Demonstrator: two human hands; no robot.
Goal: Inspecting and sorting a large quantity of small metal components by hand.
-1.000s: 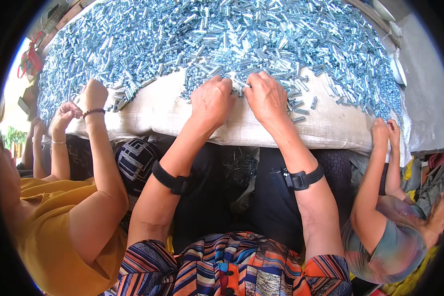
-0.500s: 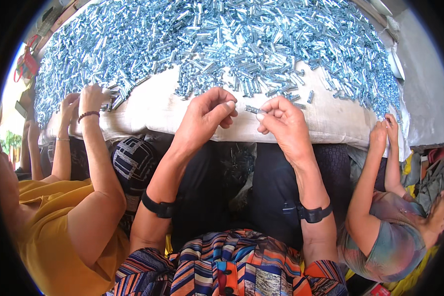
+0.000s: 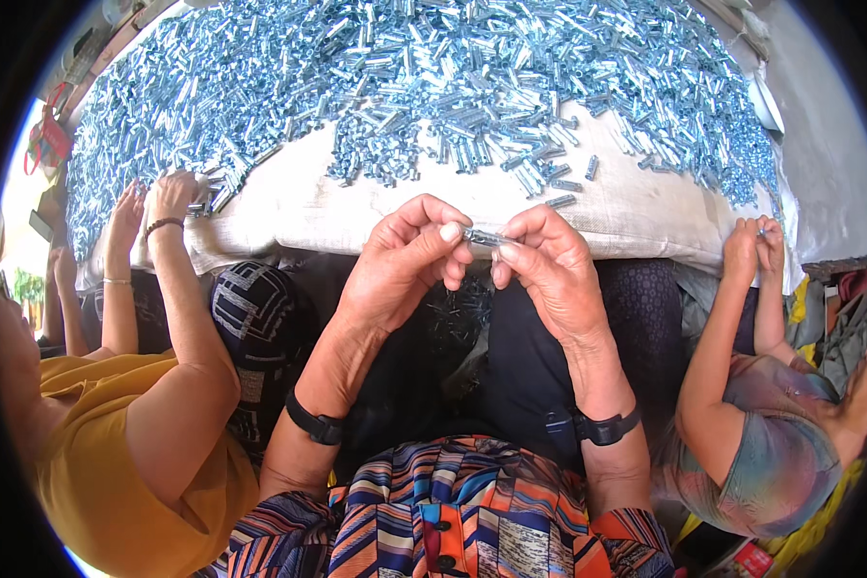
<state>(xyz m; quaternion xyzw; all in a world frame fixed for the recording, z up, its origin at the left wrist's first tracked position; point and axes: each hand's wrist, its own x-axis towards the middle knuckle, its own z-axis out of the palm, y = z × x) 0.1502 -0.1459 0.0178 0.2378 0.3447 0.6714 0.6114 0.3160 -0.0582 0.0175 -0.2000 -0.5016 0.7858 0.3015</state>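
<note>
Above the lap (image 3: pixel 525 385), left grip (image 3: pixel 401 258) and right grip (image 3: pixel 556 275) both pinch-tight on one small metal tube (image 3: pixel 483 238).

Held metal piece (image 3: pixel 484 237): smooth, with a silvery gloss. Loose metal pieces (image 3: pixel 433 72): glossy, bright silver with a bluish sheen. Surface (image 3: pixel 303 217): off-white cloth, matt, woven, lightly creased. Wrist strap (image 3: pixel 304 414): matt black. Patterned shirt (image 3: pixel 472 501): matt cloth. Mustard top (image 3: pixel 91 462): plain matt cloth, softly folded.

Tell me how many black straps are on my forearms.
2: one strap around your left forearm, another strap around your right forearm. Neither is fully hidden, though their undersides are out of sight.
</note>
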